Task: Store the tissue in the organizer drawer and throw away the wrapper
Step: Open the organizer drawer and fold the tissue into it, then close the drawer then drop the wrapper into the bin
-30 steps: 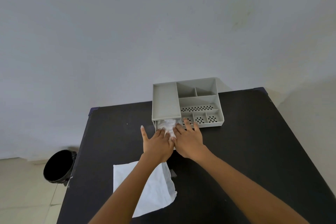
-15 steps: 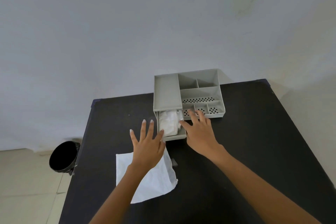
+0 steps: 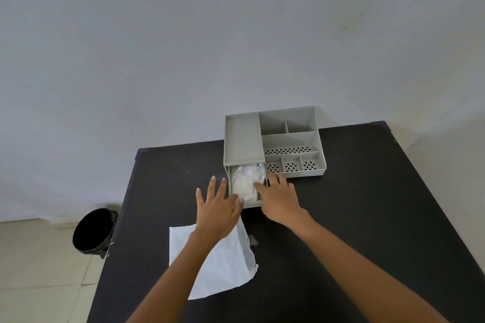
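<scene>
Behind everything stood a plain pale wall [image 3: 183, 47], and at lower left I saw beige floor tiles [image 3: 39, 270]. Filling the lower half was the black table [image 3: 367, 217], its far edge against the wall. Off the table's left side, on the floor, sat a black bin [image 3: 91, 231] with its mouth toward me. On the table near me lay the white wrapper [image 3: 223, 265], flat and creased, partly under my left forearm. At the far edge sat the grey organizer [image 3: 273, 141], with open compartments on top, some with perforated floors. Its drawer [image 3: 248, 203] was pulled out toward me at the left front, and the tissue [image 3: 245, 181] lay inside it. My left hand [image 3: 217, 210] was spread flat, thumb tip at the drawer's front edge. My right hand [image 3: 279, 199] was also open, fingers reaching over the drawer's right side, one fingertip on the tissue.
</scene>
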